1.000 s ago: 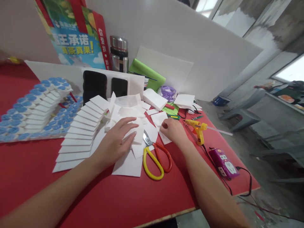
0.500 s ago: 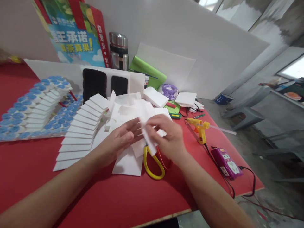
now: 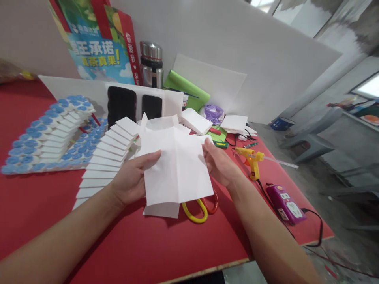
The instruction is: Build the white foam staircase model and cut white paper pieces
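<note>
A white sheet of paper [image 3: 177,169] with a crease down its middle is spread out between my two hands. My left hand [image 3: 134,177] grips its left edge, thumb on top and fingers underneath. At the right edge, my right hand [image 3: 219,161] holds the sheet with its fingertips, partly hidden by it. Beneath the sheet lie more white paper pieces [image 3: 161,210] and scissors with yellow and red handles [image 3: 195,217], their blades covered. Left of my left hand, overlapping white folded pieces [image 3: 102,167] form a stepped fan.
A blue-and-white stepped model [image 3: 38,138] stands left. Two dark phones [image 3: 122,103] lean behind, near a steel flask [image 3: 151,65] and a printed bag [image 3: 97,47]. On the right are a yellow glue gun [image 3: 251,157], its cord, and a purple power strip [image 3: 286,205].
The sheet, folded and edge-on before, is now opened out flat toward me. My right hand has shifted to its right edge, and my left hand has closed on its left edge.
</note>
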The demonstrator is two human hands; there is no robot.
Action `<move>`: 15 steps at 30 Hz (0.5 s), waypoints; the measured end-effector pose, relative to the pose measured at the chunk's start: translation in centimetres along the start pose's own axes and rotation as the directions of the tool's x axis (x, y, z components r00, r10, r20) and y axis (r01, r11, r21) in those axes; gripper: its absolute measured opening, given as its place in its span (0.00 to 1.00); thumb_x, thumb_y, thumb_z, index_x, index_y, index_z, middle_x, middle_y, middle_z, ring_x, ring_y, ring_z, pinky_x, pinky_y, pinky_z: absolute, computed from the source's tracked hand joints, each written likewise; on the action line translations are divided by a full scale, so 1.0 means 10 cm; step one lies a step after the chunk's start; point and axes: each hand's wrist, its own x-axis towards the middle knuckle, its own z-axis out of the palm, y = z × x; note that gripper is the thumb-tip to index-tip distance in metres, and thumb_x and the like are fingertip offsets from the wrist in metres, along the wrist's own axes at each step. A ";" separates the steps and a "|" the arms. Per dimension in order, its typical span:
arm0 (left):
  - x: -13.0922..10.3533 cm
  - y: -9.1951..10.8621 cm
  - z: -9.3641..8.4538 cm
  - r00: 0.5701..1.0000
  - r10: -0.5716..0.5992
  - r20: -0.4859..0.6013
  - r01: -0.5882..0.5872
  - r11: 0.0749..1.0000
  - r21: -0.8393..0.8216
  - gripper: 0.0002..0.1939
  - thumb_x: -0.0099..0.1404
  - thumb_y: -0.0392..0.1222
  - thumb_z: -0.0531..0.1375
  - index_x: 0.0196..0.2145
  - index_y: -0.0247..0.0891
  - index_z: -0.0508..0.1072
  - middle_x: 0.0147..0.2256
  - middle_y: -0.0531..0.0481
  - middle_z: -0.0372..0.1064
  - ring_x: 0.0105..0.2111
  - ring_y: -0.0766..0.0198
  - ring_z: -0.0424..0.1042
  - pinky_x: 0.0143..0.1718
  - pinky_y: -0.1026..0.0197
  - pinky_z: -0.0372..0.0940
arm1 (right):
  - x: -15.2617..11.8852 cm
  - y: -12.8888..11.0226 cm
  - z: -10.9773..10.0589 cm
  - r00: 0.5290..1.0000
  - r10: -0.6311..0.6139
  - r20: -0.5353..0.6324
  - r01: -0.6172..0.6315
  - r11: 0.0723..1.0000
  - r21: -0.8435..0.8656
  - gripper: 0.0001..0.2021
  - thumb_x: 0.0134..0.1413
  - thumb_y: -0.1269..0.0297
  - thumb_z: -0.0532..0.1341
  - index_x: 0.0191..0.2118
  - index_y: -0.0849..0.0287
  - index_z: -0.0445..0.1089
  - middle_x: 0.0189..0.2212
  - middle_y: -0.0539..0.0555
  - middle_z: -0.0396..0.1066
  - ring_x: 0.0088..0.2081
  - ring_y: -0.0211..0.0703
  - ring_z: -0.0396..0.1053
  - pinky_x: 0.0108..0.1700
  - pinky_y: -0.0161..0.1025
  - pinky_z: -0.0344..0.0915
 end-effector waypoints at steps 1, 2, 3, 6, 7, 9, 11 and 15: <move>0.00 -0.01 0.00 1.000 0.006 0.007 -0.006 1.000 0.020 0.20 0.64 0.43 0.66 0.53 0.36 0.79 0.44 0.40 0.83 0.49 0.43 0.81 0.51 0.48 0.77 | 0.00 0.01 0.01 0.993 0.095 0.068 -0.100 0.992 0.075 0.25 0.52 0.37 0.70 0.40 0.58 0.77 0.37 0.57 0.81 0.38 0.47 0.78 0.38 0.42 0.76; 0.01 -0.03 0.00 1.000 0.010 0.017 -0.010 0.999 0.042 0.21 0.64 0.43 0.66 0.54 0.35 0.78 0.44 0.39 0.83 0.48 0.42 0.81 0.50 0.48 0.77 | 0.00 0.01 0.02 0.982 0.158 0.105 -0.171 0.977 0.129 0.24 0.47 0.42 0.75 0.39 0.59 0.78 0.35 0.57 0.81 0.36 0.48 0.78 0.38 0.43 0.76; 0.02 -0.04 0.00 0.999 0.020 0.032 -0.022 0.998 0.064 0.21 0.65 0.44 0.66 0.54 0.35 0.78 0.45 0.39 0.83 0.48 0.42 0.81 0.50 0.48 0.78 | -0.01 0.01 0.04 0.976 0.190 0.109 -0.206 0.964 0.166 0.23 0.41 0.49 0.79 0.38 0.59 0.78 0.34 0.56 0.82 0.35 0.48 0.79 0.38 0.43 0.76; 0.07 -0.04 -0.03 0.993 0.106 0.054 -0.113 0.983 0.141 0.21 0.65 0.44 0.68 0.55 0.39 0.78 0.47 0.40 0.82 0.48 0.44 0.81 0.48 0.50 0.78 | -0.04 -0.02 0.03 0.987 0.153 0.043 -0.158 0.972 0.175 0.22 0.35 0.61 0.81 0.39 0.60 0.80 0.35 0.55 0.83 0.34 0.45 0.79 0.39 0.41 0.75; 0.08 -0.04 -0.05 0.989 0.139 0.048 -0.146 0.974 0.174 0.21 0.64 0.45 0.69 0.54 0.39 0.79 0.47 0.40 0.82 0.47 0.44 0.82 0.47 0.51 0.79 | -0.05 -0.03 0.01 0.993 0.120 0.019 -0.121 0.979 0.163 0.21 0.37 0.60 0.81 0.39 0.60 0.80 0.36 0.55 0.83 0.33 0.44 0.79 0.39 0.41 0.74; 0.11 -0.03 -0.09 0.982 0.188 0.016 -0.186 0.951 0.246 0.20 0.61 0.47 0.71 0.50 0.39 0.81 0.44 0.41 0.83 0.44 0.46 0.83 0.43 0.54 0.79 | -0.05 -0.05 -0.04 0.997 0.073 0.012 -0.074 0.988 0.134 0.19 0.40 0.59 0.80 0.39 0.59 0.80 0.36 0.55 0.84 0.33 0.44 0.79 0.39 0.41 0.74; 0.12 -0.01 -0.13 0.977 0.211 -0.016 -0.197 0.934 0.300 0.21 0.58 0.49 0.74 0.47 0.38 0.83 0.40 0.41 0.84 0.40 0.46 0.83 0.39 0.54 0.80 | -0.05 -0.05 -0.08 0.998 0.055 0.036 -0.059 0.992 0.115 0.19 0.40 0.59 0.80 0.39 0.59 0.80 0.36 0.55 0.84 0.33 0.46 0.79 0.40 0.43 0.74; 0.10 0.01 -0.13 0.971 0.238 0.003 -0.224 0.912 0.343 0.23 0.54 0.48 0.76 0.46 0.36 0.83 0.41 0.39 0.84 0.42 0.43 0.83 0.41 0.51 0.79 | -0.03 -0.03 -0.14 0.998 0.022 0.058 -0.029 0.993 0.119 0.19 0.41 0.60 0.79 0.41 0.58 0.81 0.38 0.55 0.84 0.35 0.47 0.80 0.43 0.45 0.75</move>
